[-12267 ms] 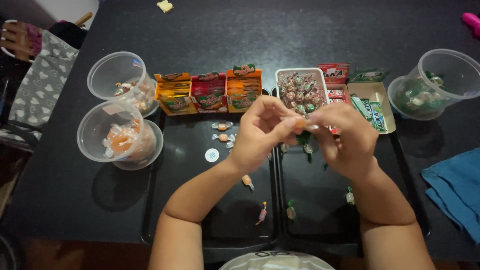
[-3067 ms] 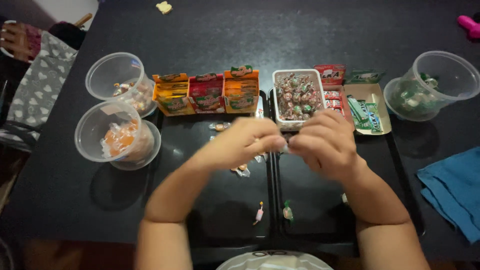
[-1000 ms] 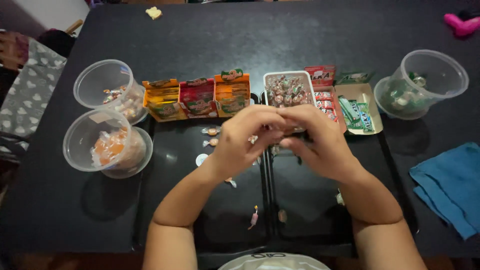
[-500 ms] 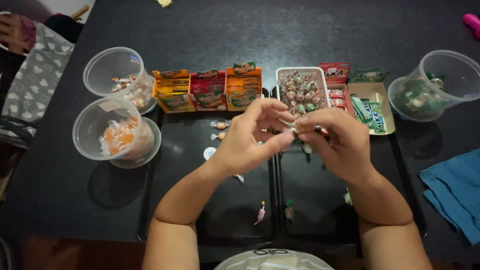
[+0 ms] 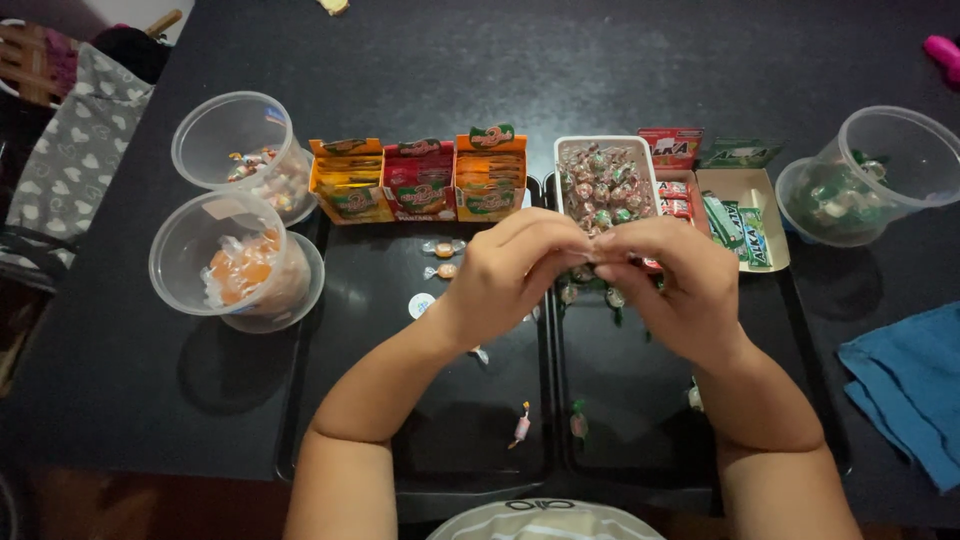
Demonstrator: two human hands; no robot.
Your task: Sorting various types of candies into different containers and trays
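Observation:
My left hand [image 5: 515, 275] and my right hand [image 5: 675, 285] meet fingertip to fingertip over the seam between two black trays [image 5: 470, 450], just in front of a white tub of wrapped candies [image 5: 603, 185]. Both pinch one small wrapped candy [image 5: 597, 258], mostly hidden by the fingers. Loose wrapped candies lie under and around the hands: two orange ones [image 5: 443, 258], a pink one [image 5: 521, 426] and a green one [image 5: 578, 424].
Three small open boxes, orange, red and orange [image 5: 420, 180], stand at the back of the left tray. A beige box with green packets [image 5: 745, 225] and red packets [image 5: 672, 195] sits right. Three clear plastic cups [image 5: 235, 262] [image 5: 240, 150] [image 5: 865, 175] hold candies. A blue cloth [image 5: 910, 390] lies right.
The hands stay joined over the tray seam with small finger shifts. The camera view has moved slightly. Several seconds ago the hands were in much the same pose.

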